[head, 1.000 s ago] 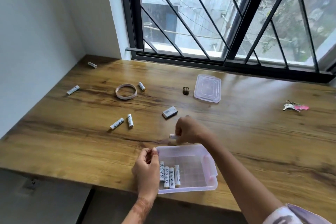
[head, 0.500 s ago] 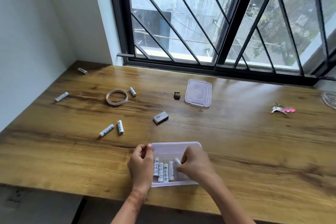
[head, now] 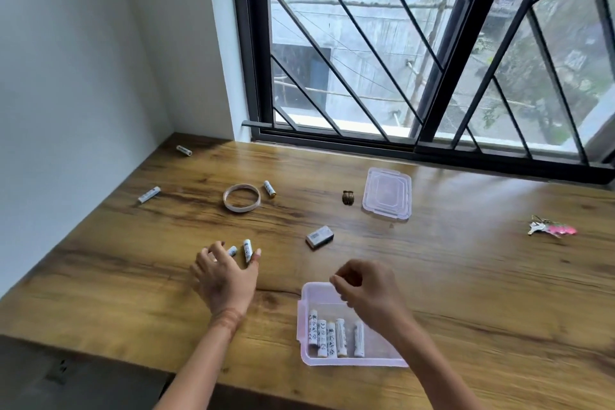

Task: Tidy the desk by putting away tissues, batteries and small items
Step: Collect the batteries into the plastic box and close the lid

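A clear plastic box (head: pixel 304 354) near the desk's front edge holds several white batteries (head: pixel 336 338) lying side by side. My right hand (head: pixel 369 296) hovers over the box with loosely curled fingers and nothing in them. My left hand (head: pixel 224 276) lies spread on the desk to the box's left, its fingers over two loose batteries (head: pixel 247 248), touching them. Three more batteries lie further back: one (head: pixel 270 189) by a tape ring, one (head: pixel 149 194) at the left, one (head: pixel 184 150) in the far corner.
A tape ring (head: pixel 241 198), a small grey box (head: pixel 319 236), a little brown clip (head: pixel 347 197) and the box's lid (head: pixel 387 193) lie mid-desk. Keys with a pink tag (head: pixel 550 229) lie far right. A wall stands left, a barred window behind.
My right hand dropped its battery into the box and lifted off. My left hand let go of the box's corner and moved left onto the two loose batteries.
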Action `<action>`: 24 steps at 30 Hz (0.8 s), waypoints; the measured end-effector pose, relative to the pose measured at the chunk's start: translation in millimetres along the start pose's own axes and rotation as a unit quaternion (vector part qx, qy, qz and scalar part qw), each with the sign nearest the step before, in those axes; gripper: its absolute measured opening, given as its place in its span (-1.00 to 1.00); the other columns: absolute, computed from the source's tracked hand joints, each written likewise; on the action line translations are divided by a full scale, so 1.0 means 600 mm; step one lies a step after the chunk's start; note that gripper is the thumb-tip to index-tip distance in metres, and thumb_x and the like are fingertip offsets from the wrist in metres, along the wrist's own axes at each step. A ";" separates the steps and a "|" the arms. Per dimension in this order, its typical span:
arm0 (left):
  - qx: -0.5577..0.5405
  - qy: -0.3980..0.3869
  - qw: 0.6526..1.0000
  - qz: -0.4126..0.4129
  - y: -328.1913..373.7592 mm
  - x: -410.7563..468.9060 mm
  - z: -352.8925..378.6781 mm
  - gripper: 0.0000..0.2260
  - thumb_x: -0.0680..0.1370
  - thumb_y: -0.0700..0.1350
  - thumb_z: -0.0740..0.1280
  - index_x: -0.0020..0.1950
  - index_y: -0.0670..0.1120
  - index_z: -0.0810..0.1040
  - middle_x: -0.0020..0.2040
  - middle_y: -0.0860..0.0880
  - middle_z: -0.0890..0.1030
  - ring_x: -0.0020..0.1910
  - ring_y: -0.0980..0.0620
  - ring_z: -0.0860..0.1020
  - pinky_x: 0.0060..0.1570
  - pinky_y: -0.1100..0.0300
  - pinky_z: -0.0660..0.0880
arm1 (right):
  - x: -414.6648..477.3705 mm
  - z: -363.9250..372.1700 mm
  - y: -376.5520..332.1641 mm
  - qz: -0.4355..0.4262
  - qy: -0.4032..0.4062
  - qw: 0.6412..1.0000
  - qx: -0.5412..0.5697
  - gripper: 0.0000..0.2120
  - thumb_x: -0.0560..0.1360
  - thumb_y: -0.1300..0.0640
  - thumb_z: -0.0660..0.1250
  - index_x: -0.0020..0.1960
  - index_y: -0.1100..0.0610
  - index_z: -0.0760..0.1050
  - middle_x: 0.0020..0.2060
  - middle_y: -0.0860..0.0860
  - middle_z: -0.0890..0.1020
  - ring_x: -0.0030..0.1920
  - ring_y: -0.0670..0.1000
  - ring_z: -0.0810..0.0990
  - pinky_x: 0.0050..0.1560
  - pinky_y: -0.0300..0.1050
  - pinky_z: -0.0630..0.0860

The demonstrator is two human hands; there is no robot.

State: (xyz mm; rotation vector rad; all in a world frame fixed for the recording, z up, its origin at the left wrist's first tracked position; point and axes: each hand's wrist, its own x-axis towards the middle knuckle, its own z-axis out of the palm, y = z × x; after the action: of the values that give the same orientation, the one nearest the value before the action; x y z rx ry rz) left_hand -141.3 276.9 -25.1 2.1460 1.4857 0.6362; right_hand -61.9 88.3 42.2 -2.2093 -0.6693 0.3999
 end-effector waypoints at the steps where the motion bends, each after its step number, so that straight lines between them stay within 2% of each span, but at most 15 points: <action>1: 0.032 -0.024 0.999 0.001 -0.002 0.014 0.002 -0.39 0.38 0.20 0.38 0.19 -0.23 0.39 0.24 -0.26 0.40 0.21 -0.24 0.35 0.15 -0.09 0.31 | 0.005 0.005 -0.008 -0.010 -0.002 1.000 -0.004 -0.87 0.44 0.16 0.36 -0.29 0.09 0.55 -0.46 -0.08 0.56 -0.42 -0.14 0.51 -0.36 -0.31 0.44; 4: 0.142 -0.071 0.987 0.023 -0.007 0.041 0.010 -0.36 0.41 0.31 0.25 0.19 -0.20 0.37 0.22 -0.22 0.41 0.19 -0.18 0.37 0.13 0.00 0.35 | 0.021 0.021 -0.028 -0.031 0.002 0.999 -0.013 -0.87 0.45 0.15 0.35 -0.28 0.07 0.54 -0.48 -0.13 0.52 -0.45 -0.21 0.47 -0.39 -0.40 0.36; 8: 0.205 -0.104 0.966 0.118 -0.013 0.052 0.021 -0.62 0.55 0.09 0.14 0.21 -0.16 0.34 0.21 -0.16 0.40 0.15 -0.13 0.44 0.00 0.03 0.48 | 0.046 0.040 -0.042 -0.043 0.004 0.999 -0.031 -0.89 0.44 0.12 0.36 -0.25 0.11 0.58 -0.48 -0.16 0.46 -0.45 -0.23 0.45 -0.37 -0.43 0.35; 11: 0.251 -0.122 0.943 0.181 -0.013 0.055 0.026 -0.73 0.62 -0.07 0.05 0.26 -0.14 0.29 0.21 -0.13 0.38 0.12 -0.06 0.48 -0.05 0.13 0.50 | 0.076 0.057 -0.052 -0.047 -0.005 0.997 -0.055 -0.86 0.44 0.10 0.35 -0.20 0.16 0.60 -0.42 -0.09 0.51 -0.36 -0.12 0.47 -0.34 -0.34 0.34; 13: 0.274 -0.137 0.931 0.197 -0.012 0.056 0.025 -0.75 0.61 -0.16 0.04 0.27 -0.15 0.28 0.21 -0.13 0.40 0.12 -0.05 0.50 -0.04 0.16 0.50 | 0.106 0.072 -0.061 -0.057 -0.013 0.995 -0.074 -0.85 0.44 0.11 0.34 -0.18 0.19 0.60 -0.31 0.02 0.61 -0.26 -0.02 0.53 -0.23 -0.14 0.44; 16: 0.258 -0.172 0.932 0.185 -0.015 0.062 0.016 -0.75 0.57 -0.23 0.07 0.26 -0.16 0.26 0.22 -0.14 0.42 0.15 -0.07 0.49 0.03 0.11 0.48 | 0.171 0.101 -0.070 -0.085 -0.026 0.989 -0.122 -0.84 0.43 0.14 0.31 -0.15 0.24 0.58 -0.18 0.13 0.65 -0.16 0.11 0.59 -0.16 0.00 0.53; 18: 0.216 -0.209 0.943 0.144 -0.017 0.070 0.005 -0.75 0.57 -0.21 0.06 0.25 -0.18 0.28 0.24 -0.16 0.41 0.20 -0.12 0.46 0.10 0.04 0.44 | 0.222 0.124 -0.074 -0.106 -0.049 0.979 -0.166 -0.80 0.45 0.17 0.27 0.00 0.25 0.53 -0.02 0.18 0.60 -0.02 0.17 0.55 -0.05 0.06 0.53; 21: 0.158 -0.259 0.949 0.089 -0.021 0.084 -0.003 -0.73 0.60 -0.14 0.03 0.25 -0.21 0.31 0.30 -0.19 0.37 0.26 -0.20 0.41 0.18 -0.03 0.37 | 0.291 0.160 -0.076 -0.126 -0.088 0.964 -0.216 -0.56 0.46 0.26 0.20 0.34 0.22 0.30 0.23 0.20 0.40 0.18 0.21 0.43 0.12 0.09 0.48; 24: 0.113 -0.283 0.951 0.045 -0.020 0.092 -0.005 -0.71 0.61 -0.08 0.02 0.24 -0.20 0.32 0.32 -0.18 0.36 0.28 -0.22 0.39 0.22 -0.02 0.33 | 0.347 0.182 -0.075 -0.115 -0.122 0.956 -0.240 -0.41 0.48 0.30 0.18 0.46 0.17 0.09 0.42 0.20 0.17 0.30 0.27 0.34 0.24 0.13 0.42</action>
State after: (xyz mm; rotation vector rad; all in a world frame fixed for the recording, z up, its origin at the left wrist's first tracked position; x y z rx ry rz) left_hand -134.8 333.3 -23.5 2.3075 1.1848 -0.1400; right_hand 39.7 298.9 -8.5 -2.5142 -1.2544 0.4268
